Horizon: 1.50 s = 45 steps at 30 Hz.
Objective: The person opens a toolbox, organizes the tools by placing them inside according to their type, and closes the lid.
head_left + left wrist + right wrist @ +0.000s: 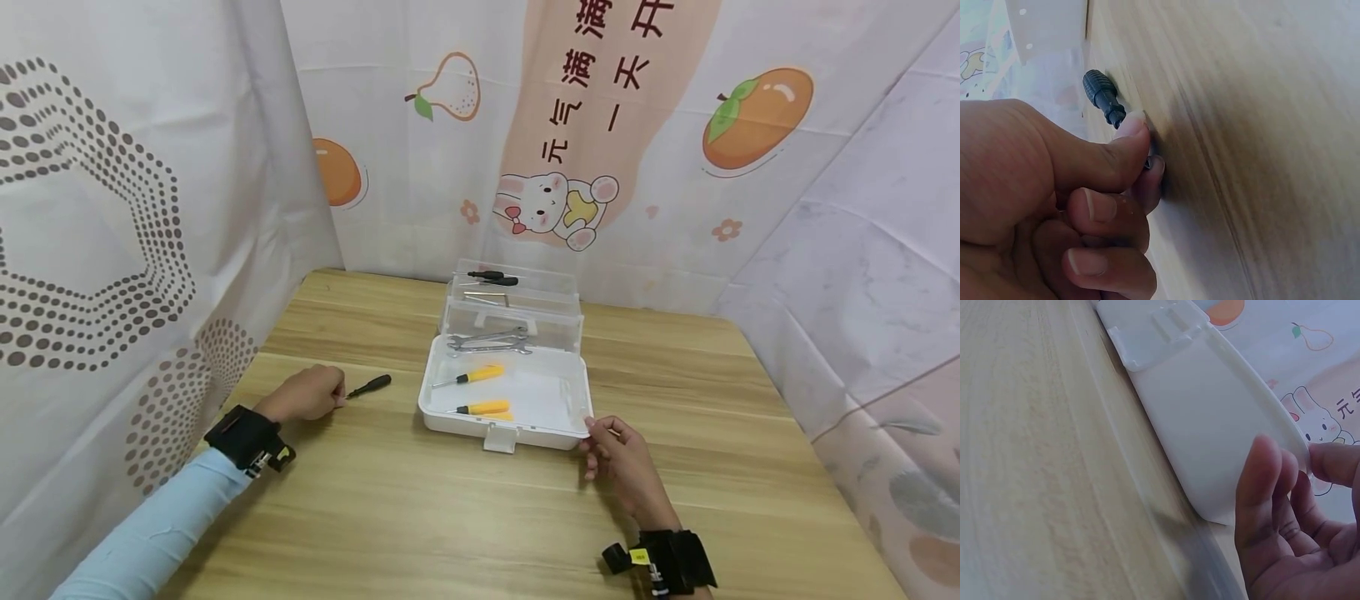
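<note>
At the table's left side my left hand point(306, 393) pinches the shaft of a small black-handled screwdriver point(374, 385) between thumb and forefinger. Its ribbed handle point(1099, 86) points away from the fingers in the left wrist view; the tip is hidden by the hand. A white plastic toolbox point(457, 424) lies with its lid raised at the table's centre. My right hand point(624, 468) holds its front right corner, thumb at the rim and the other fingers by the outer wall point(1204, 419). Inside are several yellow-handled screwdrivers point(482, 373) and metal wrenches point(491, 344).
The clear lid point(551, 329) leans back toward the printed curtain point(397, 183). Black-handled screwdrivers point(498, 281) and an L-shaped hex key point(487, 297) lie in its upper compartments. A latch point(501, 437) hangs at the box's front. Wooden table point(420, 517) surface surrounds the box.
</note>
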Available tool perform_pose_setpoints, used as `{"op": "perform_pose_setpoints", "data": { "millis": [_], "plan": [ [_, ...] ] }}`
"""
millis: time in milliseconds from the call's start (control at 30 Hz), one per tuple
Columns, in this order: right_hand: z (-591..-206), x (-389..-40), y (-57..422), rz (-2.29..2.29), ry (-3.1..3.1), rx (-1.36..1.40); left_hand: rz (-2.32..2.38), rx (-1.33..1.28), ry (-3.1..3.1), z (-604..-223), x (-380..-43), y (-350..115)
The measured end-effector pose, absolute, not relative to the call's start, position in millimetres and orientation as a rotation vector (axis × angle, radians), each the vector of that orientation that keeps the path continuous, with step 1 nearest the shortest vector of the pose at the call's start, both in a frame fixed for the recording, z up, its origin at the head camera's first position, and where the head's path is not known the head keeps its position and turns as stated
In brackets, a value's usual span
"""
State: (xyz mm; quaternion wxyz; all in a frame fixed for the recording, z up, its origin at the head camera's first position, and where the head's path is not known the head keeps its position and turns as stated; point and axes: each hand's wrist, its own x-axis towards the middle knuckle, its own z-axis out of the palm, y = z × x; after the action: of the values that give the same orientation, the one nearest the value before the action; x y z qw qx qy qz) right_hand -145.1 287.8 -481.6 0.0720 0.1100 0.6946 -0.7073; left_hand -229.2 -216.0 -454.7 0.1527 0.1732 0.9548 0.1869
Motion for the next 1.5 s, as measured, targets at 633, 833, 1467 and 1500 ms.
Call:
{"op": "perform_pose_setpoints", "data": {
  "millis": [633, 833, 1467, 1500],
  "plan": [
    [-481, -145, 288, -2.119, 2.106, 0.336, 0.573, 0.477, 2.822, -455, -237, -211],
    [-482, -144, 288, -2.116, 2.105, 0.351, 0.629, 0.475, 2.885, -452, -239, -210],
    [-482, -144, 287, -2.125, 2.109, 0.357, 0.807, 0.415, 3.083, -449, -250, -207],
    [-482, -144, 287, -2.126, 2.108, 0.356, 0.807, 0.413, 3.089, -449, -251, -207]
  ]
}}
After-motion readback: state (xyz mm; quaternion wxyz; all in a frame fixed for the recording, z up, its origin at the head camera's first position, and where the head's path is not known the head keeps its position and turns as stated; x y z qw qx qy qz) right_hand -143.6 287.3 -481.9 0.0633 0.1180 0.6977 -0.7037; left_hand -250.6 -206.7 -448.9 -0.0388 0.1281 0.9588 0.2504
